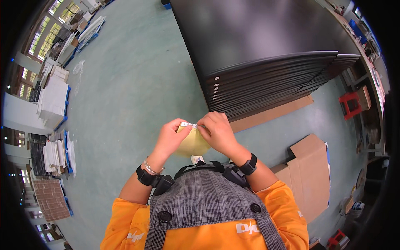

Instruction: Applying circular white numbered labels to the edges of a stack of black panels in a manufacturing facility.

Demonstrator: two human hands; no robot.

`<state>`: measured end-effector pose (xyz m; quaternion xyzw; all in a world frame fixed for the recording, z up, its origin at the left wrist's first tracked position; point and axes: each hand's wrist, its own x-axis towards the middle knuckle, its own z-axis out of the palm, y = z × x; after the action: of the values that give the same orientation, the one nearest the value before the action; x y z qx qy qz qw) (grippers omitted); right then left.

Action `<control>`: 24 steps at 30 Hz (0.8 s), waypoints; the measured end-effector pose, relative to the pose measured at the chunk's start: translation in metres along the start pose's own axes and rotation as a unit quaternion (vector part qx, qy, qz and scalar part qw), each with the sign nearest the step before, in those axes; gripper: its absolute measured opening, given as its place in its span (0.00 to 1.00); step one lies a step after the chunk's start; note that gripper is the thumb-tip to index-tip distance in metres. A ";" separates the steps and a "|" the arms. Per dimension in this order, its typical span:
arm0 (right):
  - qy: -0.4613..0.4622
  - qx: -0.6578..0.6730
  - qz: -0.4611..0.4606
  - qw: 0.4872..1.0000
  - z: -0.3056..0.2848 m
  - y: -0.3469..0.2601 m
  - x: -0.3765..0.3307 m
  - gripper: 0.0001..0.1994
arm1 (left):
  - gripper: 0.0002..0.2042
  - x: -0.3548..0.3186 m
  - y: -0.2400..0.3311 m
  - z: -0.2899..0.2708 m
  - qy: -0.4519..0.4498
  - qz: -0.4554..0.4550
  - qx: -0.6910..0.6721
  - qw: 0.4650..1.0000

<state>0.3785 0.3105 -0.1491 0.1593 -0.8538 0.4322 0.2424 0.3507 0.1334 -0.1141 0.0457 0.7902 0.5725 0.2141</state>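
Note:
In front of my waist I hold a thin pale-yellow sheet, which looks like sticker backing paper, with small white labels along its top edge. My left hand grips the sheet's left side between thumb and fingers. At the upper right corner my right hand is closed, thumb and fingertips pinching the edge beside the labels. Just beyond my right hand stands a tall stack of black panels. Several small white round stickers sit in a column on its near left corner.
Brown cardboard lies under the stack. A flattened cardboard piece is on the green floor to my right. Farther right are a red stool and a long workbench. Pallets of white boards line the left side.

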 end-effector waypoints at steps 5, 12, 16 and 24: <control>0.031 -0.074 -0.049 0.996 0.005 0.003 -0.005 0.06 | 0.08 0.002 0.002 0.005 -0.006 -0.002 0.016 1.000; 0.051 -0.109 -0.078 0.990 0.020 0.012 -0.014 0.07 | 0.07 0.006 0.002 0.005 0.002 -0.039 0.004 0.999; 0.121 0.096 0.131 0.979 0.032 0.040 -0.014 0.06 | 0.06 0.008 -0.004 0.000 0.008 -0.053 -0.034 0.998; 0.169 0.054 0.185 0.967 0.028 0.079 -0.003 0.06 | 0.06 0.001 -0.004 -0.008 0.029 -0.061 0.000 0.998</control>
<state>0.3353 0.3332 -0.2168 -0.0638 -0.7905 0.5358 0.2899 0.3477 0.1256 -0.1158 -0.0193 0.7974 0.5593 0.2259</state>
